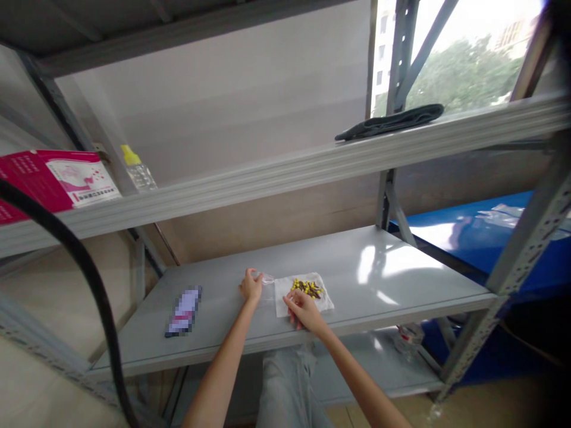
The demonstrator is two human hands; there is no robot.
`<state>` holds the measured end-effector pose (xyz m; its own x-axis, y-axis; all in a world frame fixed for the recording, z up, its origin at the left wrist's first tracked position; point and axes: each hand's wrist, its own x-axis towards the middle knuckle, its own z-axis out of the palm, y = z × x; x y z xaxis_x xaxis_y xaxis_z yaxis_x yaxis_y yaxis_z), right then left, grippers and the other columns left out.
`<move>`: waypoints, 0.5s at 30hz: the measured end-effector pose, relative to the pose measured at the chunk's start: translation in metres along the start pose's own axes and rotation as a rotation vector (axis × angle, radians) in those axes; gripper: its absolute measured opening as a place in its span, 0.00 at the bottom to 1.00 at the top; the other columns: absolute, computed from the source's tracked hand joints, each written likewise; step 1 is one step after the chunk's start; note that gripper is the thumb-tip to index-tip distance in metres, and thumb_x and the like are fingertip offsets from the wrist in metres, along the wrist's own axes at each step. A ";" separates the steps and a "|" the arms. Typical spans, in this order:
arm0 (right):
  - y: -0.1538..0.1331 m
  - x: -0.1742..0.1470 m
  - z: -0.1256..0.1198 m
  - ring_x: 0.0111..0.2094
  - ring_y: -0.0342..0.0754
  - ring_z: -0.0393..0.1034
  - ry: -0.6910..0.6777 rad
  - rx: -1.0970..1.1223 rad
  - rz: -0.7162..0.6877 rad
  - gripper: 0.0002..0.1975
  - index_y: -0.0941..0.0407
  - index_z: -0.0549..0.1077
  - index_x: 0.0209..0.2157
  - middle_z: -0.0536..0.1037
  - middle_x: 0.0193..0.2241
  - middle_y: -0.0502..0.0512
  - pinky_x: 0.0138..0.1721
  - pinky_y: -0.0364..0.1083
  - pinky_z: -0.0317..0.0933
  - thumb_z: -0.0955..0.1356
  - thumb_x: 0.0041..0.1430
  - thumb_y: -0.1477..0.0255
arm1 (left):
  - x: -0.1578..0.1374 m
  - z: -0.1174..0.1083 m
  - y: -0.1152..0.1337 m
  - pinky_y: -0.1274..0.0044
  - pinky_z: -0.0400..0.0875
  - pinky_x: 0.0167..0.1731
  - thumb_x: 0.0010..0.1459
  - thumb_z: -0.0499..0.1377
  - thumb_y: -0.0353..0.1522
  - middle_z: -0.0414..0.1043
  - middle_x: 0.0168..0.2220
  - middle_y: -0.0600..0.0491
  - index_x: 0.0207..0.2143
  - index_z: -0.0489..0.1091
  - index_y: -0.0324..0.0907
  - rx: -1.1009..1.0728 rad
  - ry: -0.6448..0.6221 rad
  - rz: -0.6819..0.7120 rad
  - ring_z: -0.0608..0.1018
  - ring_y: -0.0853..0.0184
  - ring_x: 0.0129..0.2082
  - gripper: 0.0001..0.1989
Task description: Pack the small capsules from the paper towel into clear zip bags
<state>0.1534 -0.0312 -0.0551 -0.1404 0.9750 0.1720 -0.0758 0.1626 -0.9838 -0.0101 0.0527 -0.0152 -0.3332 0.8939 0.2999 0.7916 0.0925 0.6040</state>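
My left hand [251, 286] is closed at the edge of a clear plastic bag [267, 291], its fingertips against the bag's left side. Right of the bag, a white cloth or paper sheet [282, 288] lies flat on the grey shelf. A pile of small yellow and dark brown pieces [307, 288] rests on it; they are too small to name. My right hand [302, 308] is over the sheet's front part, just before the pile. Its fingers are curled with thumb and forefinger together, and anything between them is too small to make out.
A phone [184, 311] with a blurred screen lies on the grey shelf [348, 318] at left. The upper shelf [250, 178] holds a pink box [49, 178], a yellow-capped bottle [139, 169] and a folded dark cloth [392, 122]. A black cable [96, 285] hangs at left.
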 end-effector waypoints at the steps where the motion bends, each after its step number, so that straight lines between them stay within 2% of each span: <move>1: 0.001 0.001 0.000 0.12 0.41 0.64 0.003 -0.002 0.005 0.22 0.55 0.63 0.32 0.68 0.17 0.43 0.07 0.37 0.56 0.64 0.49 0.50 | -0.001 0.001 -0.001 0.71 0.60 0.42 0.54 0.58 0.36 0.74 0.29 0.52 0.41 0.66 0.43 0.032 0.000 0.011 0.75 0.60 0.38 0.12; 6: 0.001 0.001 0.000 0.11 0.40 0.63 0.009 -0.017 0.003 0.22 0.55 0.63 0.31 0.67 0.15 0.42 0.06 0.37 0.55 0.65 0.48 0.50 | -0.008 -0.007 -0.002 0.67 0.56 0.49 0.55 0.57 0.33 0.72 0.42 0.49 0.46 0.65 0.46 0.138 0.005 0.086 0.68 0.57 0.49 0.15; 9: 0.001 0.001 -0.001 0.11 0.40 0.63 0.003 -0.019 -0.009 0.21 0.55 0.63 0.31 0.66 0.15 0.42 0.06 0.37 0.55 0.66 0.49 0.51 | -0.014 -0.011 0.003 0.68 0.55 0.52 0.58 0.54 0.34 0.65 0.52 0.47 0.52 0.62 0.46 0.205 0.001 0.230 0.63 0.58 0.55 0.18; 12: 0.001 -0.001 -0.001 0.11 0.40 0.62 -0.008 -0.017 -0.027 0.20 0.55 0.63 0.32 0.67 0.16 0.42 0.06 0.36 0.55 0.66 0.49 0.53 | -0.025 -0.004 0.009 0.67 0.53 0.56 0.59 0.51 0.41 0.58 0.58 0.47 0.53 0.64 0.44 0.309 -0.101 0.384 0.56 0.55 0.60 0.21; 15: 0.001 -0.002 -0.001 0.11 0.40 0.63 -0.011 -0.016 -0.034 0.20 0.55 0.63 0.32 0.66 0.16 0.42 0.06 0.36 0.55 0.66 0.49 0.53 | -0.037 0.007 0.009 0.62 0.49 0.58 0.58 0.50 0.43 0.50 0.63 0.50 0.56 0.61 0.48 0.388 -0.220 0.351 0.49 0.50 0.63 0.24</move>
<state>0.1549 -0.0328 -0.0562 -0.1488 0.9672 0.2058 -0.0648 0.1982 -0.9780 0.0129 0.0236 -0.0266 0.0657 0.9665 0.2481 0.9798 -0.1095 0.1673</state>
